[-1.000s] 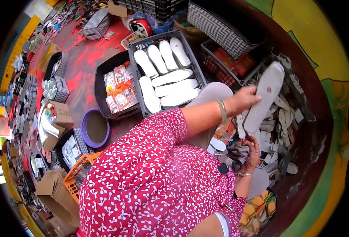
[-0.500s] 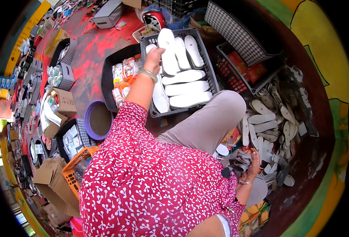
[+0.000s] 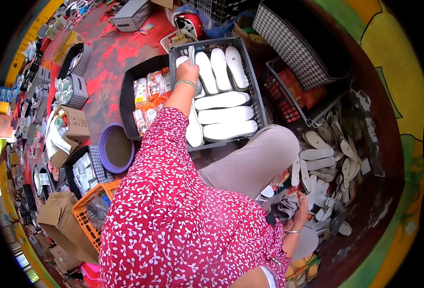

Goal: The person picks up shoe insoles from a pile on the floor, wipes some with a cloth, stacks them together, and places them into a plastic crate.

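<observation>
A grey plastic crate (image 3: 257, 81) holds white shoe insoles (image 3: 226, 115), some lying lengthwise and some crosswise. At its left side my left hand (image 3: 187, 73) is closed on insoles (image 3: 191, 54), which stand edge-on above my fingers; how many cannot be made out. My right hand (image 3: 299, 212) is low on the right, its fingers curled around a crumpled grey cloth (image 3: 285, 206). My bent knee (image 3: 269, 144) comes between the crate and the right hand. Part of the left hand's grip is hidden.
Loose insoles (image 3: 339, 158) lie heaped on the right by the wall. Left of the crate stands a black box with orange-and-white packets (image 3: 154, 86), then a purple basin (image 3: 117, 148) and an orange crate (image 3: 84, 216). A checked box (image 3: 288, 43) rests over another crate at upper right.
The insole in my left hand has gone from lying face-up over the others to standing edge-on, slightly further left. My right hand has shifted slightly left and down with the cloth.
</observation>
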A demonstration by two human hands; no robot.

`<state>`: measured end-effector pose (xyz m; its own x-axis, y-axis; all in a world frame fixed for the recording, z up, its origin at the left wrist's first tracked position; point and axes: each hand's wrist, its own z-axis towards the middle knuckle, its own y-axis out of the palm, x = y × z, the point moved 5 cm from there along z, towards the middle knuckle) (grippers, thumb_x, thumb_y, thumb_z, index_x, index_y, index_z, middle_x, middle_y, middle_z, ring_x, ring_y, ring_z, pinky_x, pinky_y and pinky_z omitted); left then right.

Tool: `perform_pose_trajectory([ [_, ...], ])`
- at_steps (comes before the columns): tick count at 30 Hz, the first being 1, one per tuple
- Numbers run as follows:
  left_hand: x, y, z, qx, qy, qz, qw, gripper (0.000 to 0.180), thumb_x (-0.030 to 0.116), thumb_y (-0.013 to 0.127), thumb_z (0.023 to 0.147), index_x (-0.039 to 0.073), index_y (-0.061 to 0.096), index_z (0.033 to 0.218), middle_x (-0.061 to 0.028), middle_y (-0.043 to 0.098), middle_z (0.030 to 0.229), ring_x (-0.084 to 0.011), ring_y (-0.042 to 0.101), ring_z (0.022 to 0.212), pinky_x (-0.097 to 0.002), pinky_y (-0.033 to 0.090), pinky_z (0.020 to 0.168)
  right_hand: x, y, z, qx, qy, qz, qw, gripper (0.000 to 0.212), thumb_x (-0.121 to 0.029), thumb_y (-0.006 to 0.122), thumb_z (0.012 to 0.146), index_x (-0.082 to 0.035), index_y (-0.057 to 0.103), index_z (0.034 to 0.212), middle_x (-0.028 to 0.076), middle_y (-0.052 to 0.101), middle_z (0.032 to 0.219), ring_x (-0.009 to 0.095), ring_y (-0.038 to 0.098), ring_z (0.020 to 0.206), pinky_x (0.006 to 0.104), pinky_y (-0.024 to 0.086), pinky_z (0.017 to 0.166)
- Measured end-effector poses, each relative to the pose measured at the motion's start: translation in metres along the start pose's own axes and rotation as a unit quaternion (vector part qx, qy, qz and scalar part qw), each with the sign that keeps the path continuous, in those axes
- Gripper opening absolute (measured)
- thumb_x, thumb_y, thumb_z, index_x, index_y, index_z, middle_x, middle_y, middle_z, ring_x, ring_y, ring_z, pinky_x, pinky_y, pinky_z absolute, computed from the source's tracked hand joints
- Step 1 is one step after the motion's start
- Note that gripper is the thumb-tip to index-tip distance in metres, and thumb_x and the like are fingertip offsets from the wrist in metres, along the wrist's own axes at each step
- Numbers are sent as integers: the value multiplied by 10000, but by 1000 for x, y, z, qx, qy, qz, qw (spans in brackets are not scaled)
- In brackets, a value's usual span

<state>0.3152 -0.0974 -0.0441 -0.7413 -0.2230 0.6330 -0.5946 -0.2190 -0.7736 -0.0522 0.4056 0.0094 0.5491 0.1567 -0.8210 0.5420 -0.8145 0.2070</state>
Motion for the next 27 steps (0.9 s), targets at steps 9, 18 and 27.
perform_pose_trajectory([
  [9, -2, 37, 15, -52, -56, 201, 977, 283, 130, 458, 873, 5, 546, 1112, -162, 580, 1120, -316, 600, 1007, -395, 495, 826, 12, -17, 19, -5, 33, -22, 999, 234, -181, 490, 912, 26, 534, 1012, 78, 576, 822, 142, 579, 693, 264, 504, 642],
  [18, -18, 75, 35, -16, -35, 282, 959, 237, 141, 509, 850, 2, 605, 1016, -124, 597, 1037, -267, 640, 904, -347, 525, 743, 13, -3, 16, 33, 77, -24, 996, 164, -113, 517, 880, 11, 552, 980, 62, 591, 788, 136, 575, 688, 254, 490, 636],
  [27, -47, 111, 38, -78, -84, 246, 963, 576, 118, 525, 829, -138, 292, 1290, -201, 558, 1127, -262, 617, 972, -320, 527, 745, 15, 4, 20, 29, 91, -28, 995, 163, -124, 525, 884, 4, 566, 976, 58, 594, 787, 130, 571, 696, 250, 481, 641],
])
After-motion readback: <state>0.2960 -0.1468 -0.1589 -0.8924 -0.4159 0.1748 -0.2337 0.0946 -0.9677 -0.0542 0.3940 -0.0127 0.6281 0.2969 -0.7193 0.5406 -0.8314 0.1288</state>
